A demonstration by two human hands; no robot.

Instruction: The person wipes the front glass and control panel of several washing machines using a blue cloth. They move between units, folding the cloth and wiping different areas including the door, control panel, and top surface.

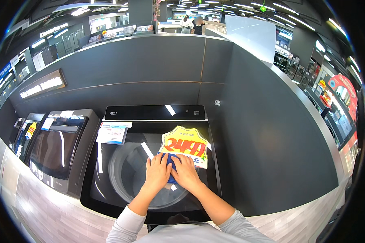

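A dark blue cloth (171, 161) lies on the glass lid of a black top-loading washing machine (129, 193). My left hand (158, 172) rests on the cloth's left side, fingers stretched forward. On its right side lies my right hand (185, 171), also flat with fingers out; both thumbs point inward over the cloth. Most of the cloth is hidden under my hands. Just beyond them a yellow and white price sign (182, 139) with red figures lies on the lid. Through the glass shows the round drum (119, 170).
A white price card (112, 133) sits at the lid's far left corner. Behind it runs the machine's black control panel (154, 112). Another washer (56, 150) stands to the left. Dark partition walls (271, 146) close in the back and right. Two people (192, 25) are far off.
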